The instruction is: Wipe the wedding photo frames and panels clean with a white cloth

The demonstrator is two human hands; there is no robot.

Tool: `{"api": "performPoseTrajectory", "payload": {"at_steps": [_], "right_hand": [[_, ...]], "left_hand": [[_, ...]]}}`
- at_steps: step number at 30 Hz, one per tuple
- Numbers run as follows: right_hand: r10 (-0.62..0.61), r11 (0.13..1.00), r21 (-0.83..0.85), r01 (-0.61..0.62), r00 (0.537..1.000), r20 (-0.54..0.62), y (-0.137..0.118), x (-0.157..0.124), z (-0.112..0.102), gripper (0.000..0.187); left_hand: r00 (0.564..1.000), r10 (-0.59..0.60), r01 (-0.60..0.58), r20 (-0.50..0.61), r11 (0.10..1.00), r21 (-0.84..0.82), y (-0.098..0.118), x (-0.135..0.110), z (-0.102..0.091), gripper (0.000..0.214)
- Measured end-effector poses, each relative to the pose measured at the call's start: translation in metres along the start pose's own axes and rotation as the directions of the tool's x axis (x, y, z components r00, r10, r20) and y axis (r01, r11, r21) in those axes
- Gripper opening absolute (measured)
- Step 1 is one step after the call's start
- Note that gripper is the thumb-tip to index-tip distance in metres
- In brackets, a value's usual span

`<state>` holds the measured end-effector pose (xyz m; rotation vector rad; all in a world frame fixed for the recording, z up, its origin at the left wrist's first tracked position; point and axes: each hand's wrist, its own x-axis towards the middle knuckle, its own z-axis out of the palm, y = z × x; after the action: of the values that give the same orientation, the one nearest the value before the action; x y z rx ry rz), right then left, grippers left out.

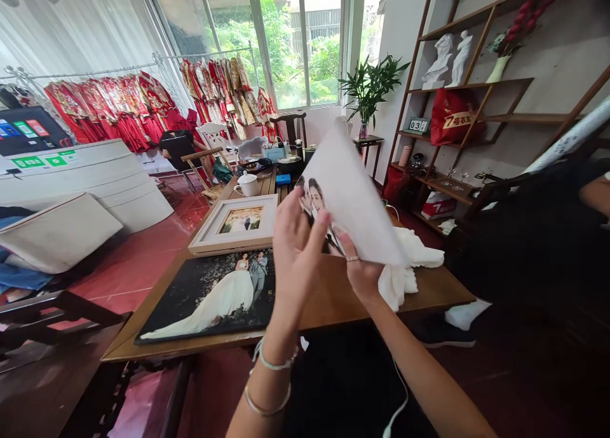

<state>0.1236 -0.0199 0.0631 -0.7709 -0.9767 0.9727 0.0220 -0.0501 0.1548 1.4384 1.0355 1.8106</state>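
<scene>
I hold a large photo print (pixel 355 199) up over the wooden table (pixel 333 298), its white back turned toward me and a portrait showing at its left edge. My left hand (pixel 294 250) pinches the print's left edge, fingers closed on it. My right hand (pixel 361 269), with a ring on one finger, grips the lower edge from below. Under the hands, a dark wedding photo panel (pixel 214 295) lies flat on the table. A white framed photo (pixel 236 224) lies behind it. A crumpled white cloth (pixel 405 266) rests just right of my right hand.
A white cup (pixel 248 185), tea things and a blue box crowd the table's far end. Racks of red garments (pixel 119 107) line the window wall. Wooden shelves (pixel 457 88) with figurines and a red bag stand at right. A white counter (pixel 90 174) is left. A person's dark sleeve (pixel 548 234) fills the right.
</scene>
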Motion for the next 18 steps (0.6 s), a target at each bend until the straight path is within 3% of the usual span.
{"api": "performPoseTrajectory", "payload": {"at_steps": [2,3,5,6,8,11,14,18], "right_hand": [[-0.117,0.988,0.072,0.136,0.968,-0.223,-0.009,0.006,0.005,0.047],[-0.138,0.976,0.123,0.182,0.944,-0.301,-0.013,0.009,0.007,0.051],[-0.086,0.954,0.242,0.179,0.933,-0.348,-0.018,0.014,0.012,0.059],[-0.032,0.943,0.302,0.14,0.942,-0.335,-0.018,0.016,0.014,0.06],[0.077,0.918,0.394,0.04,0.958,-0.278,-0.014,0.019,0.02,0.058],[0.182,0.879,0.469,-0.086,0.969,-0.164,-0.004,0.023,0.027,0.052],[0.292,0.798,0.545,-0.256,0.956,0.021,0.001,0.032,0.029,0.045],[0.401,0.687,0.547,-0.478,0.877,0.263,0.0,0.048,0.028,0.037]], "left_hand": [[0.99,-0.09,0.109,-0.112,0.979,0.172,-0.027,0.009,-0.025,0.064],[0.967,-0.194,0.228,-0.167,0.949,0.217,-0.041,0.013,-0.035,0.074],[0.882,-0.444,0.461,-0.156,0.882,0.097,-0.063,0.016,-0.05,0.077],[0.854,-0.518,0.518,-0.059,0.855,-0.013,-0.07,0.017,-0.054,0.069],[0.835,-0.547,0.547,0.065,0.81,-0.211,-0.077,0.017,-0.057,0.053],[0.866,-0.499,0.472,0.023,0.804,-0.361,-0.075,0.02,-0.06,0.043],[0.863,-0.504,0.461,-0.033,0.812,-0.357,-0.069,0.033,-0.074,0.036],[0.829,-0.556,0.513,-0.058,0.797,-0.317,-0.065,0.058,-0.099,0.023]]}}
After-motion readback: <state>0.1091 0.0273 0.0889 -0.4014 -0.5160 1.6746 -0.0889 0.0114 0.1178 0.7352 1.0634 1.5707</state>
